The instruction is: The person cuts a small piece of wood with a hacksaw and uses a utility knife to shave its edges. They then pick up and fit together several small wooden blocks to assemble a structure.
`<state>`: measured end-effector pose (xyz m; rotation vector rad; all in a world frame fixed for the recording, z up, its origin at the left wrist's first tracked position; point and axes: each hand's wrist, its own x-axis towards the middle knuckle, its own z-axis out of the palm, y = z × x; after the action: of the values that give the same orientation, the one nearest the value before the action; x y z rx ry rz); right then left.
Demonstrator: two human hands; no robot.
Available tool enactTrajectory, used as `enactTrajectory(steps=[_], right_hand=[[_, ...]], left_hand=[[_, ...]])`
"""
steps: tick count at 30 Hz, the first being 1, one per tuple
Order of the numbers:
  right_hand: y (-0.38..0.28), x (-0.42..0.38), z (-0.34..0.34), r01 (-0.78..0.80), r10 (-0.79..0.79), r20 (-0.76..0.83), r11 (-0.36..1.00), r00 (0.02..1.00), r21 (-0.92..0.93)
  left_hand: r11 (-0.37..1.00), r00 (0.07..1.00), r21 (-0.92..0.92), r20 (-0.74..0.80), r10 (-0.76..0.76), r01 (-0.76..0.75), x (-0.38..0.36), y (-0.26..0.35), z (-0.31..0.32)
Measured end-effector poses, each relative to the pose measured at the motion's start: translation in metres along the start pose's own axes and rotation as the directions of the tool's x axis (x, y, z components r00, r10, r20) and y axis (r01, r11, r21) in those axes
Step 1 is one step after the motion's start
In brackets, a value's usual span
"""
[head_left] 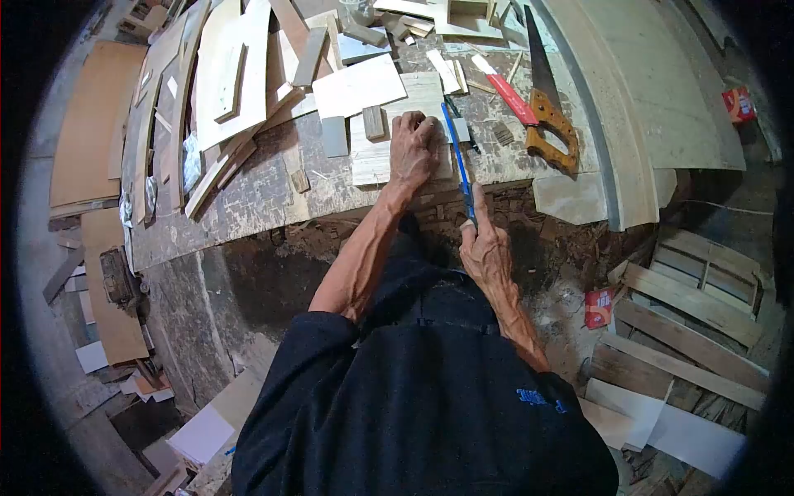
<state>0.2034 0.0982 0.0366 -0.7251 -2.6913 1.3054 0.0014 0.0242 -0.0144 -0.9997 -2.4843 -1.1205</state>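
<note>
My left hand (413, 150) presses flat on a pale wooden board (374, 153) lying on the workbench (265, 194). My right hand (486, 248) grips the near end of a thin blue saw blade or rule (457, 157) that runs along the board's right edge, just beside my left fingers. A small wood block (374, 121) rests on the board's far part. The board's near edge sits close to the bench's front edge.
A handsaw with a wooden handle (547, 116) and a red-handled tool (506, 93) lie to the right on the bench. Plywood offcuts (240, 74) crowd the far left. Wooden slats and a pallet (695, 298) sit on the floor at right, with a red packet (599, 307).
</note>
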Motion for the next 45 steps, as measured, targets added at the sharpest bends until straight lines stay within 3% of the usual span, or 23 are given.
enactTrajectory(steps=[11, 32, 35, 41, 45], right_hand=[[0.005, -0.007, 0.009, 0.083, -0.085, -0.109, 0.996, 0.990, -0.019], [-0.046, -0.013, 0.023, -0.134, 0.126, -0.162, 0.990, 0.979, -0.039], [-0.033, -0.012, 0.032, -0.033, 0.032, -0.251, 0.999, 0.967, 0.002], [-0.043, -0.011, 0.017, -0.124, 0.119, -0.167, 0.992, 0.979, -0.019], [-0.037, -0.012, 0.017, -0.054, 0.051, -0.189, 0.999, 0.981, -0.008]], left_hand=[[0.998, 0.997, -0.050, 0.067, 0.038, -0.035, 0.003, -0.006, -0.002], [0.987, 0.998, -0.156, -0.040, -0.041, 0.034, 0.017, -0.012, 0.013], [0.979, 0.996, -0.195, -0.047, -0.069, 0.059, 0.021, -0.012, 0.011], [0.968, 0.997, -0.240, -0.007, -0.082, 0.078, 0.019, -0.015, 0.013], [0.970, 1.000, -0.241, 0.015, -0.026, 0.029, 0.022, -0.016, 0.010]])
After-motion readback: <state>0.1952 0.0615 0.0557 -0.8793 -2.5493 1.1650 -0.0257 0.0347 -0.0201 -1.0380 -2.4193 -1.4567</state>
